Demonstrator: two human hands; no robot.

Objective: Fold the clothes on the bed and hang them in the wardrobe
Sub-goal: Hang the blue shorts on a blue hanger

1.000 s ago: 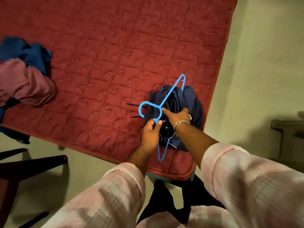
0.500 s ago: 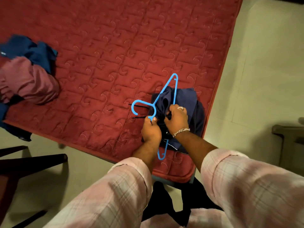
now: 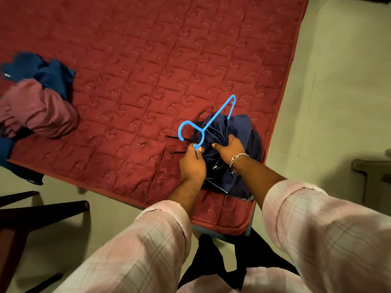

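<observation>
1. L hand pinches blue plastic hanger at its neck.
2. R hand grips bunched navy garment — at near corner of red quilted mattress, hanger partly inside it.
3. Maroon garment and blue clothes piled far left.

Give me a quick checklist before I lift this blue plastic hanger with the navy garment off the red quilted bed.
1. Left hand pinching the blue plastic hanger at its neck: ok.
2. Right hand gripping the navy garment: ok.
3. Garment threaded evenly on hanger: not ok, it is bunched.
4. Hanger's lower arm and bar: cannot tell, hidden by cloth and hands.
5. Hook free of cloth: ok.
</observation>
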